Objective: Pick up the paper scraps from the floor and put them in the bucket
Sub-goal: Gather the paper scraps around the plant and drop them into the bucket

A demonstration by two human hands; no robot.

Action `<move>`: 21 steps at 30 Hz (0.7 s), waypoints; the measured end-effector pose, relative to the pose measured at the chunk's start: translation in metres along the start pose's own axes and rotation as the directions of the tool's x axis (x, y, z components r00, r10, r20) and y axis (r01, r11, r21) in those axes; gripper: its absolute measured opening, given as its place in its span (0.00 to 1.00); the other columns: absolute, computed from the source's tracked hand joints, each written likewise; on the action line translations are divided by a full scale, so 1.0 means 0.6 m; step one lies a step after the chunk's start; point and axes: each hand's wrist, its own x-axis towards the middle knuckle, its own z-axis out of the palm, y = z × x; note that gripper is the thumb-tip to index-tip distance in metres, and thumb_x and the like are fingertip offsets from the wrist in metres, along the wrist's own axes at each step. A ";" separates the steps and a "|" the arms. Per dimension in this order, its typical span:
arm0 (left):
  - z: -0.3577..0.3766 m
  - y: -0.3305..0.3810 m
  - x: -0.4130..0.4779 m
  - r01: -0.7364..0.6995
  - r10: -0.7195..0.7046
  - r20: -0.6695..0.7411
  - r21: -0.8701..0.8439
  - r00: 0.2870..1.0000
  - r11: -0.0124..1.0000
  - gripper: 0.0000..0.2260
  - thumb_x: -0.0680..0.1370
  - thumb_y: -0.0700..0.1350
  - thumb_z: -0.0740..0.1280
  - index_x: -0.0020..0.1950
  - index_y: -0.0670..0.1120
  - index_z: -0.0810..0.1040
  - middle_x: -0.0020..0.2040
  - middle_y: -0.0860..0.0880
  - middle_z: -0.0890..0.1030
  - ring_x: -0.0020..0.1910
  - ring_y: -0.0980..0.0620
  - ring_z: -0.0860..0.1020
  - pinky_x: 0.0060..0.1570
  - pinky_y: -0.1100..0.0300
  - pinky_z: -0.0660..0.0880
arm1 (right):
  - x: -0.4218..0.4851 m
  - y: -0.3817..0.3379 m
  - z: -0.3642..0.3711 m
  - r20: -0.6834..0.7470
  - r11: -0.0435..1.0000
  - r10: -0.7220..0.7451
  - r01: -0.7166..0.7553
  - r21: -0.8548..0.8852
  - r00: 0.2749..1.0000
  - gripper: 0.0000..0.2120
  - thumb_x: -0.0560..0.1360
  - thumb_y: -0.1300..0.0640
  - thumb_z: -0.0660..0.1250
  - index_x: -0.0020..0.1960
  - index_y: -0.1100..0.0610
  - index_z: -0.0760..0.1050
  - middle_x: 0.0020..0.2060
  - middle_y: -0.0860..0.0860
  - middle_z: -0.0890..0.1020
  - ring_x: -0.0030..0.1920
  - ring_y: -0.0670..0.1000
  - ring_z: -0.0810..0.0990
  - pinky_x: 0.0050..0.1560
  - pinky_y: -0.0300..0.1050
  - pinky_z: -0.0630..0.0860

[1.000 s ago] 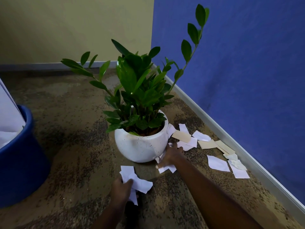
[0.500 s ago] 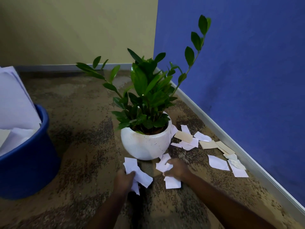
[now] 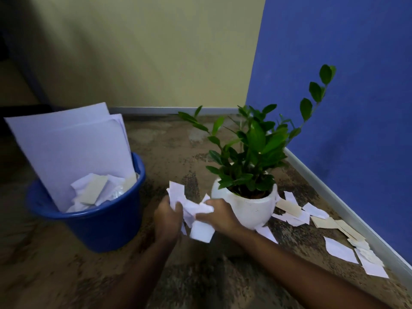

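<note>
Raised off speckled floor (image 3: 66, 275), left hand (image 3: 166, 217), right hand (image 3: 219, 215), fingers (image 3: 172, 208) clamped on crumpled scraps (image 3: 201, 230)

The left hand (image 3: 166, 219) and right hand (image 3: 219, 216) have risen off the floor and met, gripping one bunch of paper scraps (image 3: 194, 210) between them at the pot's (image 3: 247, 210) 8 o'clock. The view has swung toward the bucket (image 3: 100, 228), at the hands' 9 o'clock.

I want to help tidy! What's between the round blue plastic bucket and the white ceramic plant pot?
In the head view, the left hand and the right hand grip crumpled white paper scraps there, above speckled brown floor.
</note>
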 end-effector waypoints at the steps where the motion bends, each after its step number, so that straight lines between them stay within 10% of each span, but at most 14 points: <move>1: -0.018 0.010 0.008 -0.021 0.020 -0.025 -0.013 0.999 1.000 0.18 0.80 0.41 0.60 0.69 0.38 0.69 0.66 0.38 0.75 0.64 0.41 0.75 0.61 0.51 0.74 | 0.009 -0.028 0.005 -0.020 0.999 -0.043 0.043 0.004 0.999 0.12 0.73 0.58 0.69 0.52 0.65 0.79 0.50 0.61 0.82 0.44 0.48 0.74 0.28 0.34 0.64; 4: -0.070 0.043 0.036 -0.046 0.036 -0.149 -0.065 0.988 0.997 0.19 0.81 0.42 0.59 0.71 0.38 0.67 0.69 0.39 0.73 0.68 0.40 0.71 0.70 0.47 0.67 | 0.039 -0.104 0.018 -0.074 0.992 -0.111 0.115 0.050 0.991 0.05 0.72 0.58 0.70 0.43 0.60 0.79 0.39 0.55 0.79 0.41 0.48 0.74 0.30 0.40 0.63; 8: -0.143 0.068 0.071 -0.114 0.077 -0.302 -0.106 0.950 0.988 0.15 0.81 0.42 0.59 0.64 0.35 0.71 0.63 0.36 0.76 0.63 0.38 0.75 0.65 0.48 0.71 | 0.073 -0.190 0.041 -0.109 0.985 -0.122 0.135 0.113 0.987 0.21 0.71 0.60 0.71 0.26 0.50 0.64 0.26 0.45 0.69 0.29 0.43 0.68 0.21 0.28 0.63; 11: -0.190 0.069 0.099 -0.116 0.052 -0.362 -0.158 0.931 0.981 0.15 0.80 0.41 0.59 0.64 0.34 0.71 0.63 0.36 0.76 0.62 0.37 0.75 0.65 0.46 0.71 | 0.090 -0.239 0.068 -0.085 0.976 -0.099 0.114 0.186 0.991 0.06 0.71 0.59 0.71 0.37 0.58 0.77 0.36 0.55 0.80 0.39 0.51 0.76 0.22 0.26 0.62; 14: -0.223 0.056 0.128 -0.035 -0.063 -0.399 -0.231 0.915 0.972 0.17 0.80 0.40 0.59 0.66 0.34 0.70 0.65 0.36 0.75 0.64 0.37 0.73 0.67 0.47 0.69 | 0.104 -0.269 0.101 -0.068 0.973 -0.037 0.052 0.227 0.997 0.16 0.72 0.59 0.70 0.57 0.65 0.78 0.54 0.60 0.82 0.52 0.56 0.81 0.28 0.32 0.68; 19: -0.244 0.015 0.154 0.096 -0.236 -0.410 -0.335 0.881 0.937 0.19 0.80 0.40 0.58 0.70 0.35 0.67 0.69 0.37 0.72 0.67 0.38 0.71 0.69 0.52 0.67 | 0.122 -0.290 0.153 -0.016 0.957 0.052 -0.045 0.285 0.999 0.17 0.74 0.60 0.68 0.61 0.65 0.74 0.59 0.58 0.80 0.56 0.57 0.81 0.27 0.26 0.72; 21: -0.243 0.003 0.157 0.158 -0.290 -0.386 -0.338 0.876 0.928 0.20 0.80 0.40 0.57 0.71 0.36 0.64 0.70 0.35 0.70 0.67 0.36 0.70 0.68 0.51 0.66 | 0.132 -0.292 0.162 0.004 0.945 0.083 -0.080 0.317 0.997 0.18 0.75 0.60 0.65 0.63 0.64 0.71 0.61 0.57 0.79 0.57 0.59 0.80 0.44 0.32 0.80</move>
